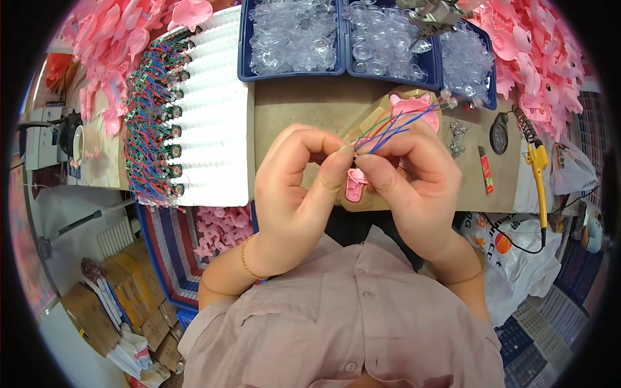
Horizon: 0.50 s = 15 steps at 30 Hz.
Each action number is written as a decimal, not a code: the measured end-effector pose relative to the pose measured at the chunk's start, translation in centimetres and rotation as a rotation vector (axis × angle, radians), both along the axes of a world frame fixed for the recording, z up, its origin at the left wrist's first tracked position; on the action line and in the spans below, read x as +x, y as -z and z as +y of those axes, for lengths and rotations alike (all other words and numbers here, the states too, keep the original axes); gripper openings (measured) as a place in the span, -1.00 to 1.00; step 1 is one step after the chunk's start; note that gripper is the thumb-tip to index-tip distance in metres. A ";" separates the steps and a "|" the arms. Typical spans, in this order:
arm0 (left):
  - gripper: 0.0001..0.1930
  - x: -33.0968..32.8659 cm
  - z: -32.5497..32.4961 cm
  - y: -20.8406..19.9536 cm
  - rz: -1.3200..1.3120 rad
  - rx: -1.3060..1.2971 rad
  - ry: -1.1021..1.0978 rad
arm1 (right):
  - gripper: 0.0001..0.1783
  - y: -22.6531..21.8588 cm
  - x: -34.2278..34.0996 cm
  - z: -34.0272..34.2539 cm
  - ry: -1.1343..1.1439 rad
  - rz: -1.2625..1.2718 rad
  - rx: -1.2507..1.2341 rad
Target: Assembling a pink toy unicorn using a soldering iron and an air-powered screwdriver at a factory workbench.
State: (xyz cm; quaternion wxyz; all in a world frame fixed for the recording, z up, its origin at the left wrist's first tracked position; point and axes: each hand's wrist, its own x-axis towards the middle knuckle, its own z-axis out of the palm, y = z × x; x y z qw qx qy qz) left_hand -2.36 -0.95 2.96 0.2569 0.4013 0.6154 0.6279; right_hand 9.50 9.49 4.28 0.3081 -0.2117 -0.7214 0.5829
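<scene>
My left hand (299, 187) and my right hand (417, 184) meet above the front of the table, thumbs and forefingers pinched close together. Between the fingertips runs a bunch of thin red, green and blue wires (387, 132), which fans out up and to the right. Small clear bulb-like pieces (446, 96) show near its far ends. Just below the fingertips is a small pink plastic part (355, 185); whether it is joined to the wires is hidden. Behind my right hand, a pink animal-shaped shell (414, 107) sits on a tan block, partly covered.
Blue bins (341, 72) of clear plastic pieces line the back. At left, a white ridged tray (220, 129) carries bundled wires (152, 123). Pink shells (540, 71) are heaped at both back corners. A yellow soldering iron (538, 171) hangs at right, near a red-and-black packet (486, 171).
</scene>
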 end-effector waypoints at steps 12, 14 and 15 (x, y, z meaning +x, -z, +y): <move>-0.85 0.4 0.1 -0.6 -0.644 -0.029 0.206 | -0.83 0.1 0.2 0.5 -0.009 0.010 -0.251; -0.85 0.8 -0.1 -0.1 -0.653 0.045 0.171 | -0.84 0.0 -0.1 0.2 0.002 0.041 -0.284; -0.86 1.0 -0.1 0.1 -0.663 0.117 0.140 | -0.84 0.0 -0.2 -0.1 -0.001 0.041 -0.285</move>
